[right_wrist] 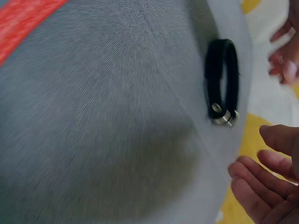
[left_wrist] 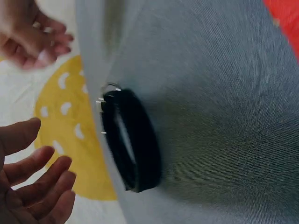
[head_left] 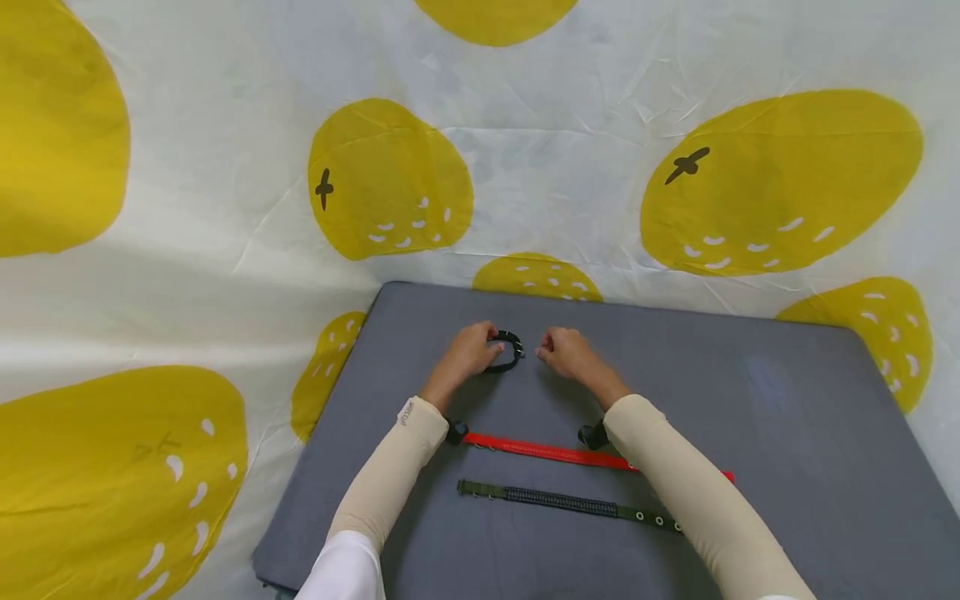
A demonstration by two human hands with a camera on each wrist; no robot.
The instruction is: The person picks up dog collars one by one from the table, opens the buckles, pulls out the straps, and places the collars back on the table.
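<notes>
A black collar [head_left: 501,367], buckled into a ring, stands on its edge on the grey padded table [head_left: 750,400]. Its metal buckle and ring show in the right wrist view, where the dark band [right_wrist: 215,65] curves away from them. Beside the loop is my left hand [head_left: 472,348]; in the left wrist view its fingers [left_wrist: 42,186] are spread loosely, apart from the collar. To the right of the buckle hovers my right hand [head_left: 567,353], its fingers [right_wrist: 257,186] relaxed and with nothing between them.
Nearer me, a red collar [head_left: 551,451] lies stretched out, partly under my right forearm. In front of it lies an olive and black collar [head_left: 561,501] with metal eyelets. A white cloth [head_left: 555,192] with yellow fruit prints hangs behind and left of the table.
</notes>
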